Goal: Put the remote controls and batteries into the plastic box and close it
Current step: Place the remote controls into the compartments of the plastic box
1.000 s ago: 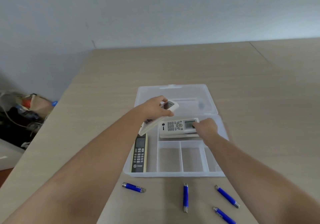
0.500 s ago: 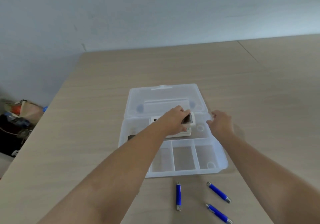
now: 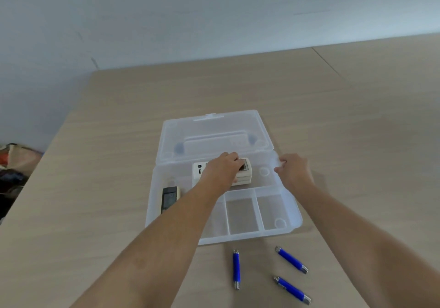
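Note:
A clear plastic box (image 3: 289, 215) lies open on the table, its lid (image 3: 214, 136) folded back flat. Inside the back compartment, white remote controls (image 3: 245, 174) lie stacked. My left hand (image 3: 221, 169) rests on the top white remote, fingers curled over it. A black-faced remote (image 3: 169, 197) lies in the left compartment, partly behind my left forearm. My right hand (image 3: 294, 171) touches the box's right rim with its fingers apart. Three blue batteries lie on the table in front of the box: one (image 3: 236, 268) in the middle, two on the right (image 3: 291, 259) (image 3: 291, 290).
The wooden table (image 3: 357, 129) stretches far back and right, with a seam at the right. Its left edge is close; bags and clutter (image 3: 14, 162) sit on the floor beyond it. A plain wall stands behind.
My left hand has brought its white remote down onto the one in the box. My right hand let go of that remote and moved to the box's right rim. The view has shifted left.

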The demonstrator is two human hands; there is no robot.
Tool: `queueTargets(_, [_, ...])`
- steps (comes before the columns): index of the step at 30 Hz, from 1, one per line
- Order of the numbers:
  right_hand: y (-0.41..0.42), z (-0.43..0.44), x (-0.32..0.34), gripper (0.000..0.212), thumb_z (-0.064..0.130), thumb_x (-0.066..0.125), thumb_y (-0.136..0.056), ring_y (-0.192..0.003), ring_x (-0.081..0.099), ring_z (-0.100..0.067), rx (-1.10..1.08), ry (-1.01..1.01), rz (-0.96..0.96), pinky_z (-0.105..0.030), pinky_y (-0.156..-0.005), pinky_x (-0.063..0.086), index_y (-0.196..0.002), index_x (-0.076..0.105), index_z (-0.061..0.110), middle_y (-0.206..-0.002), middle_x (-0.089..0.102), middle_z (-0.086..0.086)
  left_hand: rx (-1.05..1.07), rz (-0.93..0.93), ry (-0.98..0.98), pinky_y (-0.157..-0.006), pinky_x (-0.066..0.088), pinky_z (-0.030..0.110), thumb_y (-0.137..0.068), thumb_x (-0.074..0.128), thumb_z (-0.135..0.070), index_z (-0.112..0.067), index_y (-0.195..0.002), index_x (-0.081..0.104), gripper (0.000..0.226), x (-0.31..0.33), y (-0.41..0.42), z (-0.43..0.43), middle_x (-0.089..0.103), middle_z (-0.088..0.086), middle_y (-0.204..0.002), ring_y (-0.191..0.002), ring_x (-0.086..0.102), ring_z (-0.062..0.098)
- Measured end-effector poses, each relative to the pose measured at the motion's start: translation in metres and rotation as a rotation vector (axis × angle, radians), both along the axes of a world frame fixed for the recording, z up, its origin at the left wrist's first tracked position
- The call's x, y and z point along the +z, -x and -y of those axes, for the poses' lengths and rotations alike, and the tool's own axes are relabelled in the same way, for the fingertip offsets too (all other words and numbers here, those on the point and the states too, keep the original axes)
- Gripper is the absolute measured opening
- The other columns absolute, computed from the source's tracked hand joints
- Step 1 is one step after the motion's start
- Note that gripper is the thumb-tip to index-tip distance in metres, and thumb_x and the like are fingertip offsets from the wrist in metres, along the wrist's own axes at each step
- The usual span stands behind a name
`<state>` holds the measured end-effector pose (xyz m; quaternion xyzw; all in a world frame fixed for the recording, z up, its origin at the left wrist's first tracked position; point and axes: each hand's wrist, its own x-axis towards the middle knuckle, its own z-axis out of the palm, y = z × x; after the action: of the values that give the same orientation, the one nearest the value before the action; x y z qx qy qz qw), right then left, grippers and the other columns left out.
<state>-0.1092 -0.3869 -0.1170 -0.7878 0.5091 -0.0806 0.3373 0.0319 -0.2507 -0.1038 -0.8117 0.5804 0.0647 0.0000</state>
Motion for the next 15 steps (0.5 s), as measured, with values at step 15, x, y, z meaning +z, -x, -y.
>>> queueTargets(15, [0.006,-0.018,0.022,0.039,0.032,0.051,-0.094,-0.100,0.060,-0.033,0.081,0.209,-0.051,-0.031,-0.074,0.041,-0.117,0.058,0.001,-0.109,0.063,-0.018,0.117,-0.051,0.053,-0.090,0.044,0.032,-0.085,0.064,-0.039,-0.021,-0.128,0.051,0.048,0.027,-0.012,-0.025,0.054,0.000,-0.123,-0.116,0.051,0.020])
